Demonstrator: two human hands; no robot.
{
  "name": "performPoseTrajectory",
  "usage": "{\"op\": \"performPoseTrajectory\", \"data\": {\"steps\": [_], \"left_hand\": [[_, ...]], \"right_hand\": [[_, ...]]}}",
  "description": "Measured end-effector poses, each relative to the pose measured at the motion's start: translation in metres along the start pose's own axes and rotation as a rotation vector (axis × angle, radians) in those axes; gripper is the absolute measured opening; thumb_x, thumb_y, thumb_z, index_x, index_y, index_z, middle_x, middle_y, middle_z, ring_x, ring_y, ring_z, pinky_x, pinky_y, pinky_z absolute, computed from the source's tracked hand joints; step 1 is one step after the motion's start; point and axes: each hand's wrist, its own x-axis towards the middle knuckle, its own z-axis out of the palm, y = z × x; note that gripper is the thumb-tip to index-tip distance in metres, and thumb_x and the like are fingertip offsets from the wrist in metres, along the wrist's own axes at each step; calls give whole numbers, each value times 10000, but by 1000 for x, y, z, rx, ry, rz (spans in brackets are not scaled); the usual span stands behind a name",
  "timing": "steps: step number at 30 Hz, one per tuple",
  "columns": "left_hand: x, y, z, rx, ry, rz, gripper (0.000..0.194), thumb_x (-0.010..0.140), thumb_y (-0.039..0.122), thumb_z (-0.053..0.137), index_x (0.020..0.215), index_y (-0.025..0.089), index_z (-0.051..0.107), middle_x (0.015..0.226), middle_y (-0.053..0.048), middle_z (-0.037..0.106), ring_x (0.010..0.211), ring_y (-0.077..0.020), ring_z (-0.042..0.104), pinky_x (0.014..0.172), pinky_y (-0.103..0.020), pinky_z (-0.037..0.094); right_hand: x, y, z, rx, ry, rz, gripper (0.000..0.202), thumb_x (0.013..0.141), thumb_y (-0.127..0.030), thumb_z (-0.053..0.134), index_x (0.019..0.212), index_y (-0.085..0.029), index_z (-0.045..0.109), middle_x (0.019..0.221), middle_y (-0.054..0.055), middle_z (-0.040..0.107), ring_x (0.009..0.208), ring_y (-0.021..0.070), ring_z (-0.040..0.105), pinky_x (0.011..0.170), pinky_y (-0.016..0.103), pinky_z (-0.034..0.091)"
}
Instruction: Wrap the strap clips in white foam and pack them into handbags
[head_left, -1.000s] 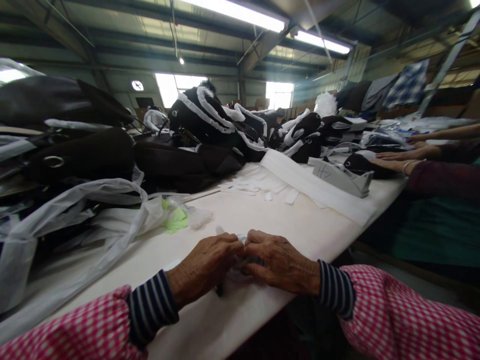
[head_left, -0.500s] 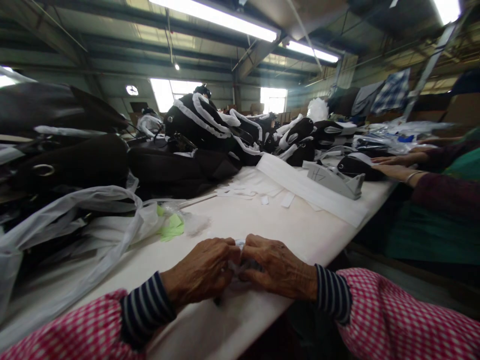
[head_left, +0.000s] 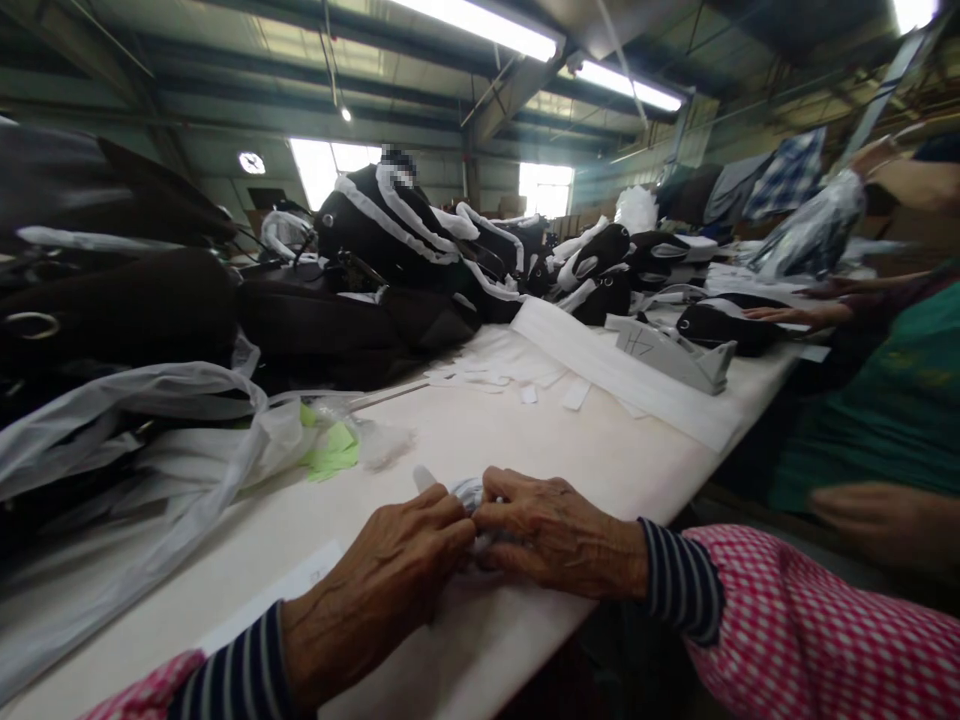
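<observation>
Close together over the near part of the white table (head_left: 487,425), my two hands work on one small bundle (head_left: 468,491) in pale, see-through wrapping. My left hand (head_left: 386,570) has its fingers closed on the bundle's left side. From the right, my right hand (head_left: 559,535) pinches it with thumb and bent fingers. Most of the bundle is covered by my fingers, so its contents cannot be made out. A whitish rounded tip (head_left: 424,478) pokes out just beyond my left hand. Beside my left wrist lies a white paper slip (head_left: 289,590).
Dark bags (head_left: 352,335) with white wrapped straps are heaped along the far left. A long white strip (head_left: 600,362) and a grey marked holder (head_left: 671,355) lie ahead. Green paper pieces (head_left: 334,452) sit at left. Co-workers' arms (head_left: 825,310) reach in from the right.
My left hand has turned slightly, and more of the bundle and the whitish tip show. The white slip has come into view. At right, a clear plastic bag has been lifted.
</observation>
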Motion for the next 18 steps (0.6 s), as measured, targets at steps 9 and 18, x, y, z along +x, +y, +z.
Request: {"op": "performPoseTrajectory", "data": {"steps": [9, 18], "left_hand": [[9, 14, -10, 209, -118, -111, 196, 911, 50, 506, 921, 195, 637, 1000, -48, 669, 888, -217, 553, 777, -354, 381], [27, 12, -30, 190, -126, -168, 184, 840, 117, 597, 917, 233, 718, 850, -46, 716, 824, -228, 676, 770, -305, 462]], "right_hand": [[4, 11, -1, -12, -45, -164, 161, 999, -301, 653, 1092, -175, 689, 1085, 62, 629, 962, 190, 618, 864, 299, 500], [13, 14, -20, 120, -169, -103, 213, 995, -225, 614, 1179, -237, 721, 1010, 23, 592, 881, 165, 621, 832, 269, 450]]}}
